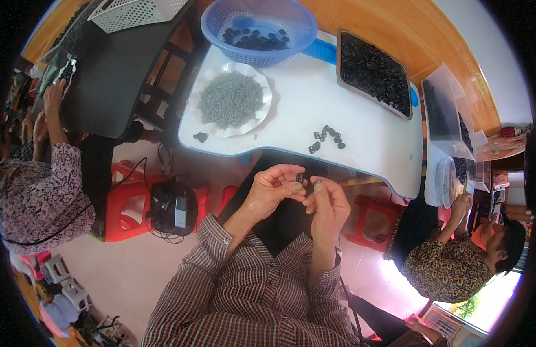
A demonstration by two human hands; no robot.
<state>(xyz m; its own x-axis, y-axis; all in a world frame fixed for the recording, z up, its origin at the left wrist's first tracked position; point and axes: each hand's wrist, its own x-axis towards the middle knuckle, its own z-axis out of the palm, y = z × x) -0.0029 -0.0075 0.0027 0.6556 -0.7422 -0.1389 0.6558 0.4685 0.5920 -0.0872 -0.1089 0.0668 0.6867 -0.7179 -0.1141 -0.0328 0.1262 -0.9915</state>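
Note:
Just in front of the table edge, my left hand [270, 191] pinches a small black part [300, 177] between thumb and fingertips. Close beside it, my right hand [327, 202] is closed, its thumb and forefinger pressed together; whatever sits between them is too small to make out. On the white table [297, 98] beyond, a small group of black parts [326, 139] lies loose. A white plate with a wavy rim [264, 115] carries a heap of small grey translucent pieces [231, 99]. One more dark piece [201, 137] rests near the table's left corner.
At the back stands a blue perforated basket [259, 56] with black parts inside. A metal tray [373, 99] of black pieces is at the back right. People work at a dark table [106, 69] on the left and beside clear bins on the right. Red stools [372, 222] flank me.

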